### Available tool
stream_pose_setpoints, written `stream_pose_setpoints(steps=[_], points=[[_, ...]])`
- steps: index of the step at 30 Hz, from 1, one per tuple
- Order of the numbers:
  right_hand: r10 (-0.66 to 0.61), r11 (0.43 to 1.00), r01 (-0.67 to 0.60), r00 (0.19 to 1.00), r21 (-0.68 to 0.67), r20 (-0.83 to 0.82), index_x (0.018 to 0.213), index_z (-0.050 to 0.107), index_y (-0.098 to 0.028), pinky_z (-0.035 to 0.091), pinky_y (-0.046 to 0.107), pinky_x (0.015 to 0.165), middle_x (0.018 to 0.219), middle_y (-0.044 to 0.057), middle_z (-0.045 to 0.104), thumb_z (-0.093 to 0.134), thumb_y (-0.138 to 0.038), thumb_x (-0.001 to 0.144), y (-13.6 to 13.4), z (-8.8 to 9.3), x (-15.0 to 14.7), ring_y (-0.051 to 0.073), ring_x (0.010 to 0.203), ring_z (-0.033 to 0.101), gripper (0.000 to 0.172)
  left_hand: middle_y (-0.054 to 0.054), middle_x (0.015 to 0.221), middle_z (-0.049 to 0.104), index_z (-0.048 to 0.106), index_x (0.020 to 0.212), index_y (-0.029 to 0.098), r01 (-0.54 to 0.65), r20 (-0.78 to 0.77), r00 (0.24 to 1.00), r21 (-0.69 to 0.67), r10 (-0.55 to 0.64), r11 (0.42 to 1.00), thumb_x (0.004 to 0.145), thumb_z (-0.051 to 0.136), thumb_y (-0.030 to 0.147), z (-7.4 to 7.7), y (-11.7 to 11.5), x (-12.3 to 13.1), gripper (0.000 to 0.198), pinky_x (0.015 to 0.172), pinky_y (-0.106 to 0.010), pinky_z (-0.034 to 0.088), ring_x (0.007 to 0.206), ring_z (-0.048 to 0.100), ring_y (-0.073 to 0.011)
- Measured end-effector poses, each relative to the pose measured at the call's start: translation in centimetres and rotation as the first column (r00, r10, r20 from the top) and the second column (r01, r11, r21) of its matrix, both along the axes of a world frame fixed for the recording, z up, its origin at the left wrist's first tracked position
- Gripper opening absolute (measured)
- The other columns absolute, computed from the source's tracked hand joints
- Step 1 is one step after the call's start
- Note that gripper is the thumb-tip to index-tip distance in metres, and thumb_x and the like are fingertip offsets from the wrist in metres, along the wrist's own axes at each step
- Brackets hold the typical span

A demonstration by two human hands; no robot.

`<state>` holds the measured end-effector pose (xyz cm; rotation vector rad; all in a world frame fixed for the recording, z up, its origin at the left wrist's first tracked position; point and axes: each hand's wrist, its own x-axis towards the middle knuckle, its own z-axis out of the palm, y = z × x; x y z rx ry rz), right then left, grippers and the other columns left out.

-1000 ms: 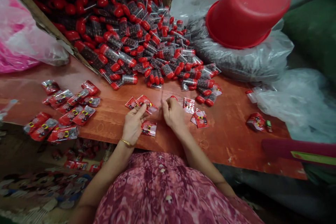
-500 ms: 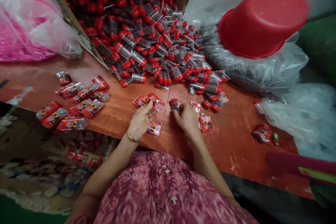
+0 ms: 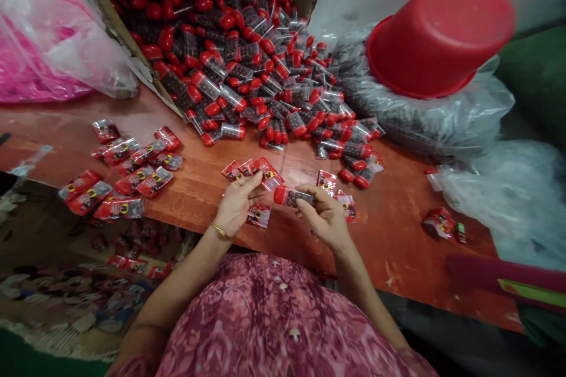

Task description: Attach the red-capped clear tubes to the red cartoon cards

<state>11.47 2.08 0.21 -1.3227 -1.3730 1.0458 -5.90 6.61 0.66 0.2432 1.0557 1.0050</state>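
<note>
My left hand [image 3: 235, 205] pinches a red printed plastic sleeve [image 3: 270, 174] between thumb and fingers, just above the table. My right hand [image 3: 329, 216] grips a small clear container with a red cap [image 3: 289, 197] and dark contents; its capped end points left, close to the sleeve. Beneath the left hand lies another printed sleeve [image 3: 259, 215], with more flat sleeves [image 3: 232, 170] behind it. By the right hand are further flat sleeves [image 3: 327, 181]. A large heap of red-capped containers [image 3: 260, 82] spills forward from a cardboard box [image 3: 101, 6].
Several containers in printed sleeves [image 3: 119, 208] lie on the left of the reddish table [image 3: 186, 188]. At the right stand an upturned red tub [image 3: 442, 41] on a clear bag [image 3: 424, 123] and more plastic bags [image 3: 508, 200]. A pink-filled bag [image 3: 48, 53] is at far left.
My right hand has turned the container from roughly upright to lying sideways, its red cap now toward the left hand. The left hand still holds the sleeve, almost unmoved.
</note>
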Motion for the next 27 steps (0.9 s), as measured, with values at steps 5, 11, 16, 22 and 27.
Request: stream_pose_setpoints(steps=[5,11,16,22,27], points=[[-0.073,0.997,0.073,0.997,-0.002,-0.039,0.094,0.061,-0.022,0.047,0.026,0.05,0.075,0.0,0.063,0.058,-0.033,0.079,0.3,-0.8,-1.5,0.012,0.053,0.054,0.019,-0.001,0.064,0.068,0.064,0.07,0.013,0.03,-0.013,0.999,0.021,-0.03,0.999,0.061,0.078,0.028,-0.1,-0.1,-0.2,0.022,0.061,-0.022,0.048,0.056,0.062,-0.01],[-0.095,0.995,0.089,0.979,-0.038,-0.18,0.094,0.061,-0.021,0.047,0.024,0.048,0.075,0.0,0.064,0.061,-0.034,0.077,0.4,-1.3,-3.1,0.01,0.05,0.052,0.022,0.001,0.064,0.068,0.063,0.069,0.013,-0.011,0.042,0.999,0.088,0.008,0.996,0.051,0.083,0.028,0.0,-0.2,1.0,0.03,0.058,-0.02,0.047,0.055,0.061,-0.0083],[-0.226,0.974,0.208,0.929,-0.091,-0.293,0.092,0.059,-0.02,0.048,0.023,0.048,0.068,-0.003,0.062,0.062,-0.037,0.075,1.2,-1.5,-4.6,0.009,0.049,0.053,0.024,0.003,0.065,0.067,0.064,0.074,0.013,-0.148,0.112,0.986,0.195,0.128,0.97,0.049,0.083,0.029,-0.4,-0.8,3.1,0.035,0.056,-0.017,0.046,0.055,0.059,-0.0061],[-0.273,0.962,0.254,0.887,-0.101,-0.373,0.093,0.058,-0.019,0.046,0.021,0.048,0.07,-0.004,0.062,0.063,-0.035,0.075,1.7,-1.5,-5.0,0.007,0.048,0.054,0.025,0.001,0.067,0.068,0.064,0.073,0.015,-0.203,0.156,0.973,0.233,0.169,0.951,0.058,0.078,0.038,-0.3,-0.5,3.4,0.031,0.059,-0.02,0.047,0.061,0.063,-0.0095],[-0.253,0.967,0.242,0.901,-0.076,-0.352,0.092,0.058,-0.02,0.047,0.021,0.048,0.072,-0.004,0.062,0.062,-0.034,0.075,1.7,-1.3,-4.7,0.006,0.047,0.054,0.021,0.001,0.064,0.067,0.065,0.067,0.015,-0.224,0.109,0.973,0.272,0.202,0.936,0.057,0.08,0.033,-0.4,0.1,2.8,0.026,0.064,-0.021,0.048,0.062,0.063,-0.0094]])
